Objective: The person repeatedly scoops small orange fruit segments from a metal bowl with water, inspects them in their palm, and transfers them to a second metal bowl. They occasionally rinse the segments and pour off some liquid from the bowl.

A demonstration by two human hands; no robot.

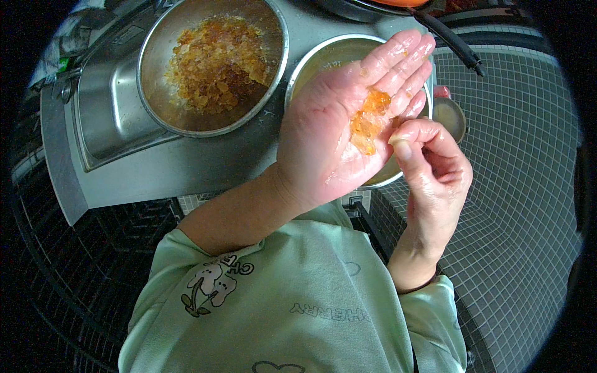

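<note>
My left hand [326, 126] is palm up with its fingers stretched out, and glossy amber jelly-like gum pieces [368, 121] rest on the wet palm. At the palm's right edge my right hand [433, 158] has thumb and index fingertip pinched together; whether a tiny bit sits between them is too small to tell. Beneath my hands stands a metal bowl [303, 65], its inside mostly hidden by the left hand. To the left, a larger stainless-steel bowl [154, 93] contains a heap of similar amber gum lumps [219, 65], with darker liquid at the lower right.
A stainless-steel sink [105, 116] lies at the left of the grey countertop [140, 186]. At the top right, a pan's black handle [452, 42] juts over the counter edge. A small round vessel [450, 119] sits by the mosaic-tiled surface [513, 140] at right.
</note>
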